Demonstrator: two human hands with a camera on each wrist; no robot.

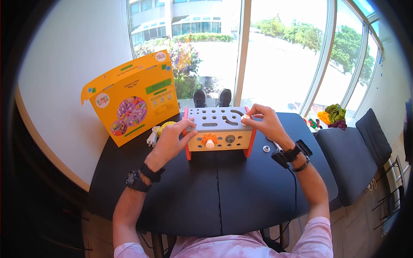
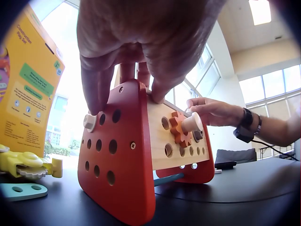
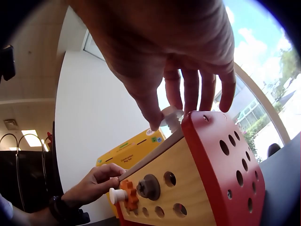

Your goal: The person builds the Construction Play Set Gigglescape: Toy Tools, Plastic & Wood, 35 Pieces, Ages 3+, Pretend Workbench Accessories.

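A toy workbench (image 1: 219, 128) with a grey slotted top, a wooden front and red side panels stands on the black table. My left hand (image 1: 167, 144) grips its left end, thumb on the front top edge and fingers over the top. At the right end of the top, my right hand (image 1: 269, 122) pinches a white screw (image 3: 172, 117), its threaded shank pointing down at the top. An orange gear (image 2: 180, 129) sits on the front with a white peg (image 2: 192, 123) sticking out of it. Beside the gear is a grey screw (image 3: 148, 187). Another white bolt (image 2: 90, 121) sticks out of the left red panel.
Behind my left hand stands a yellow play-set box (image 1: 159, 94). A yellow toy (image 2: 26, 162) with a toothed disc and a teal holed strip (image 2: 21, 190) lie left of the workbench. A small white nut (image 1: 266, 148) and a black cable (image 1: 295, 189) lie to the right.
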